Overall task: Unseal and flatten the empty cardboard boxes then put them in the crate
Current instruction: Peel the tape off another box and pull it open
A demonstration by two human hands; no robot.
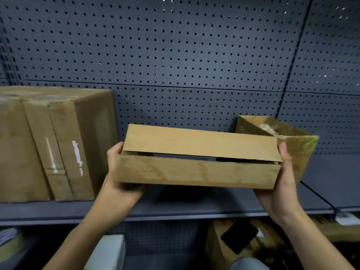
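Cardboard in hand: a shallow box [196, 170] is held just above the front edge of the shelf [175, 209], its long axis running left to right. The left hand [120, 172] grips the left short end, fingers curled round it; the right hand [282, 182] clasps the right end, thumb up the side. The top flaps stand slightly parted, so flattening likely comes next, each hand equally near its end. An open box [300, 145] sits just behind at the right, a large taped box [48, 145] toward the shelf's left end
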